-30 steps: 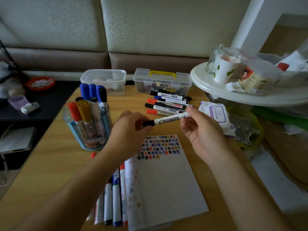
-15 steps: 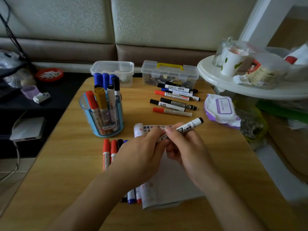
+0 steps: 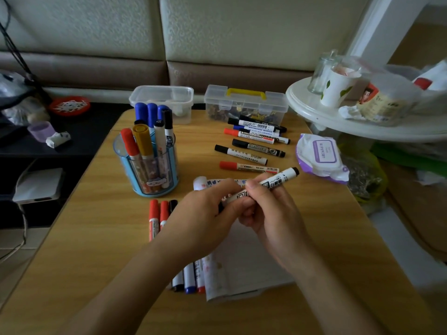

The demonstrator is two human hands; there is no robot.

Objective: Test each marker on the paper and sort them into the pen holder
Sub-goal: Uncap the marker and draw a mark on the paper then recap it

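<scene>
Both hands clamp one black marker (image 3: 266,184) over the paper (image 3: 244,257): left hand (image 3: 205,213) at cap end, right hand (image 3: 268,211) mid-barrel. Axis runs lower-left to upper-right; pen holder (image 3: 147,163) lies left, nearer left grip.

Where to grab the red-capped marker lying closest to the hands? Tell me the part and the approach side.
Pinch the red-capped marker from above across its white barrel, near the middle. It lies flat on the table, cap to the left, clear of the black marker behind it. The right hand is closest, though both hands are busy with a black marker.
</scene>
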